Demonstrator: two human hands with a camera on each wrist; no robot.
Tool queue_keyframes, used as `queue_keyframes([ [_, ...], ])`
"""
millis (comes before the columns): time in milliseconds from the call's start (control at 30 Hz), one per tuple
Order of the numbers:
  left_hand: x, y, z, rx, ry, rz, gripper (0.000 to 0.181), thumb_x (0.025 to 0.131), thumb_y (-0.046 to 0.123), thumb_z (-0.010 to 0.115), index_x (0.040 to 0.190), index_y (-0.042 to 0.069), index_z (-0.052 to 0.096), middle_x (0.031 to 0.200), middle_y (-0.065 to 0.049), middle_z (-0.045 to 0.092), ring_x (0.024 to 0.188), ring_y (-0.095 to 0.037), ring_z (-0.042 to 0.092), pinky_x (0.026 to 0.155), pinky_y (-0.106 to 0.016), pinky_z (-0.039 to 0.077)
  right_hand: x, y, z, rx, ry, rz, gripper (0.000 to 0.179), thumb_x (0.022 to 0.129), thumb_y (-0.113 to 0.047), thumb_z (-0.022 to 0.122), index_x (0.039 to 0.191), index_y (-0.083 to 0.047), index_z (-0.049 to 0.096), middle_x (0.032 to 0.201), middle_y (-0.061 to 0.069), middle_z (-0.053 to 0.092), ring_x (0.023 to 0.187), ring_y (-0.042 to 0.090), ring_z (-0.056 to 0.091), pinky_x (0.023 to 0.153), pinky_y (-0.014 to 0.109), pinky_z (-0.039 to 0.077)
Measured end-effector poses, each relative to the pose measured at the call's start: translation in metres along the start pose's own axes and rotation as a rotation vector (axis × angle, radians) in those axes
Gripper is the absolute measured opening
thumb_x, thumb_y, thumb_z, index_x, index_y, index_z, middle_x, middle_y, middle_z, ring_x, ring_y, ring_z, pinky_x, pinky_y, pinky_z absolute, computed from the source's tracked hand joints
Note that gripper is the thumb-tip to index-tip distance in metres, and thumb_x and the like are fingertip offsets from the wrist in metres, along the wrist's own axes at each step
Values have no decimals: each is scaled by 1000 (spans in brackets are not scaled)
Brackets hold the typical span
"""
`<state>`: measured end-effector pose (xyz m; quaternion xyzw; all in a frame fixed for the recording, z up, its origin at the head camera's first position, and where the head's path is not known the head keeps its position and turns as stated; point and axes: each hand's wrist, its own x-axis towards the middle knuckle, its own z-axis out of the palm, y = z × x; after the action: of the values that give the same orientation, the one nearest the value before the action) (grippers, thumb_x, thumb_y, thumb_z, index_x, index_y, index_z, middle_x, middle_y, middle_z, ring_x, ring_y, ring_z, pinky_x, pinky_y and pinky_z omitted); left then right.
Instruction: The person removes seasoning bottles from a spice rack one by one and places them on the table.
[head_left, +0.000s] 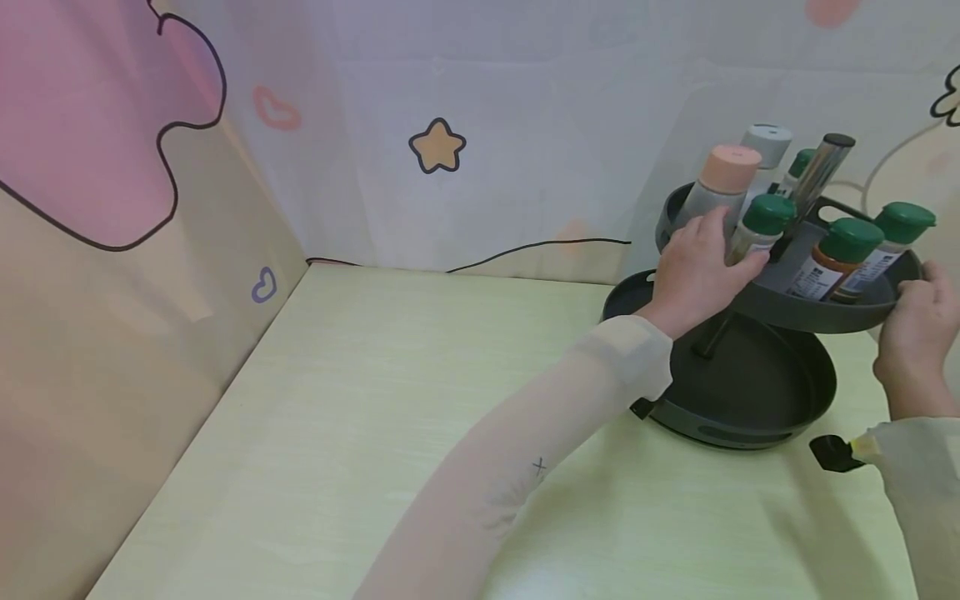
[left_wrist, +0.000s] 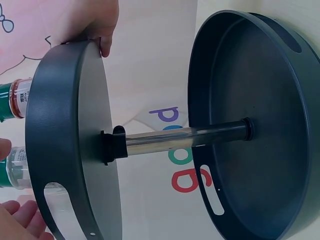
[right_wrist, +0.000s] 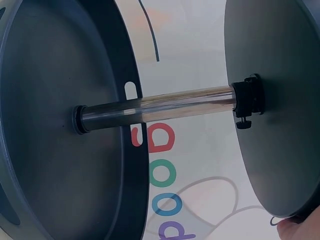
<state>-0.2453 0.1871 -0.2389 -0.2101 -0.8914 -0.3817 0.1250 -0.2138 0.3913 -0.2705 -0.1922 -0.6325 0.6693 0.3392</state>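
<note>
A dark two-tier round rack stands at the right, with an upper tray (head_left: pixel 795 304) and a lower tray (head_left: pixel 750 367) joined by a metal post (left_wrist: pixel 160 142). My left hand (head_left: pixel 693 271) reaches over the upper tray's near-left rim, fingers and thumb around a green-capped spice jar (head_left: pixel 757 229). Beside those fingers stands a pink-capped bottle (head_left: pixel 723 179). My right hand (head_left: pixel 918 333) grips the upper tray's right rim; its fingertips show at the tray edge in the right wrist view. Two more green-capped jars, a reddish-brown one (head_left: pixel 836 262) and a paler one (head_left: pixel 885 250), sit near it.
A white-capped bottle (head_left: pixel 768 146) and another green-capped jar (head_left: pixel 798 167) stand farther back on the upper tray, near the post's top. A black clamp knob (right_wrist: pixel 243 123) sits under the upper tray. Behind the pale table (head_left: pixel 337 417) rises a printed backdrop (head_left: pixel 510 167).
</note>
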Motion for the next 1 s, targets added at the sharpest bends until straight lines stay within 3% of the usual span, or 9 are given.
queue_keyframes([
  [400,4,0,4,74,-35,44,37,81,48,55,109,25,48,98,17,55,87,3,47,78,-13,34,1,1,1,2,21,-27,28,91,-7,26,73,-14,48,74,-4,47,62,5,41,50,11,32],
  [600,4,2,7,91,-37,15,36,80,49,55,107,26,50,96,17,56,88,2,47,78,-15,33,1,1,1,6,25,-26,29,91,-7,26,76,-14,50,77,-5,48,65,4,43,52,10,34],
  [1000,4,5,10,222,-16,-16,37,80,55,52,106,28,52,94,16,53,88,0,44,81,-17,33,1,2,1,1,32,-37,29,91,-7,27,78,-14,51,78,-5,50,63,4,44,51,10,34],
])
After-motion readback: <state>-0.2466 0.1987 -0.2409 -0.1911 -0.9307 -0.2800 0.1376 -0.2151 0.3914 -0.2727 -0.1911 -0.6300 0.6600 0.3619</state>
